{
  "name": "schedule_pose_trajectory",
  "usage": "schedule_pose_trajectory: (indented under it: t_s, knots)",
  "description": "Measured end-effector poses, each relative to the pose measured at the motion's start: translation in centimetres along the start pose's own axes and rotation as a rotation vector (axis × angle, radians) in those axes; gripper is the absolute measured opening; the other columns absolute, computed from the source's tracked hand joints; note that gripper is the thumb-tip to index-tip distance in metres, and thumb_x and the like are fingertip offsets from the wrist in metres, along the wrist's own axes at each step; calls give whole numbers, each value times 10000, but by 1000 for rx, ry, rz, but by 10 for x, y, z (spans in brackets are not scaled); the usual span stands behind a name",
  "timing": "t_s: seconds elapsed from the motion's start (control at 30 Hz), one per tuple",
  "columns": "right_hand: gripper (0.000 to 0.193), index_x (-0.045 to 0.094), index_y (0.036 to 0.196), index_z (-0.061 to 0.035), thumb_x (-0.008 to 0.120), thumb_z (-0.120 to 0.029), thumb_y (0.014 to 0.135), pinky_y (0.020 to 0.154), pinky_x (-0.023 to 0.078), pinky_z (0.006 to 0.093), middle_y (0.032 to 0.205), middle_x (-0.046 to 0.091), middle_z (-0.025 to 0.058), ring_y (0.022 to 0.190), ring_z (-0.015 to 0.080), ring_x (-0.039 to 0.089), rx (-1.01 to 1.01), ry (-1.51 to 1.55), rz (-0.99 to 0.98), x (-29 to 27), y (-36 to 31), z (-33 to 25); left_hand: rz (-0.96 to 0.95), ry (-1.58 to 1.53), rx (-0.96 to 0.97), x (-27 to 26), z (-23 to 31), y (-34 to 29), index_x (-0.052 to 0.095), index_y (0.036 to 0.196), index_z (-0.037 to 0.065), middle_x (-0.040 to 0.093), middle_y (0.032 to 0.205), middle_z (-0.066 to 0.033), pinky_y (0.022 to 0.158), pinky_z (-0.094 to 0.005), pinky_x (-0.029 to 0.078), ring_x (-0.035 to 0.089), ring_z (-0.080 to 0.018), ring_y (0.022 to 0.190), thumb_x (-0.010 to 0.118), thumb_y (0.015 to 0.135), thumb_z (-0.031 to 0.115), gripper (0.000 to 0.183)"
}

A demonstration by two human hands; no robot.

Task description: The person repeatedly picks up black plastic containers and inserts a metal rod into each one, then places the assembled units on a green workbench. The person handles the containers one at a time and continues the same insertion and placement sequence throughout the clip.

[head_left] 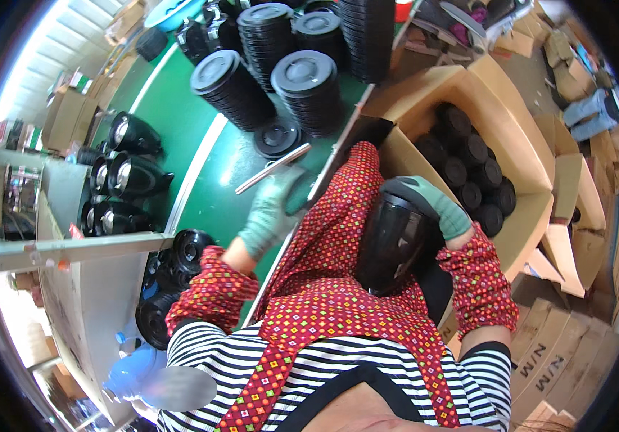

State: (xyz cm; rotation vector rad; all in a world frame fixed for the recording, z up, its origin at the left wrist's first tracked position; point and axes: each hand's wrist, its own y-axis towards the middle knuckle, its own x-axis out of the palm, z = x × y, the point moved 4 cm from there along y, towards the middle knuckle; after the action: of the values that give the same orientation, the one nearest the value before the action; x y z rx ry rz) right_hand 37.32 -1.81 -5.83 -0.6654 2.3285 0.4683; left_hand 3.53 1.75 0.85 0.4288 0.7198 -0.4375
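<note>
A green worktable [205, 198] with a pale stripe along it takes up the person's left side, and an open cardboard box [529, 158] stands to the right, with dark round-ended pieces [471, 151] packed inside. A red, patterned apron [324, 317] covers the person's front and lap, over a black-and-white striped top [205, 353]. Toward the far end of the table rise tall stacks of black discs [306, 108], and a group of shiny black vessels [137, 175] lies beyond the stripe, near the table's left edge. One glossy black vessel [392, 248] rests on the apron in the person's lap, tilted, its narrower end toward the body. The right hand [425, 201], in a grey-green glove, holds this vessel, its fingers curled over the wide upper end. The left hand [270, 212], gloved alike and blurred, is over the table's near edge; whether its fingers are spread or closed I cannot tell. A single black disc [277, 139] lies flat at the foot of the nearest stacks. Just beside it a slim metal rod [273, 170] slants close to the left fingers; whether they touch it is unclear.
</note>
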Motion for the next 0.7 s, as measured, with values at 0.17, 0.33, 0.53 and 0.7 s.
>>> schedule_pose_trajectory:
  t_s: [0.17,0.33,0.53,0.7]
  knots:
    - [246,677,1174,-86,563,-126,959,973,534,434,1161,698,194,1121,369,669,577,267,59,-10,23,-27,-158,442,-302,-32,-129,-28,281,1659,176,419,1547,-299,1104,-484,473,534,-460,1324,898,749,180,1100]
    - [219,684,1126,-56,570,-106,946,961,529,437,1151,703,183,1097,368,673,592,274,130,-28,18,-42,-132,-78,-454,-40,-99,-20,567,1523,153,721,1027,-124,689,-332,556,678,-208,730,716,920,22,635]
    - [234,683,1143,-46,612,-87,925,951,524,433,1140,695,176,1070,371,674,405,284,134,-60,20,-68,-307,-285,-503,-43,25,40,577,1511,81,713,928,-88,602,-270,506,602,-96,633,682,933,-29,597]
    - [408,717,1302,-105,690,-199,906,1141,396,516,1243,690,133,1173,338,636,-56,-346,455,-132,56,-113,-456,-156,-164,-31,105,101,550,1526,66,696,1034,-141,696,-301,501,640,-209,787,669,936,-51,614]
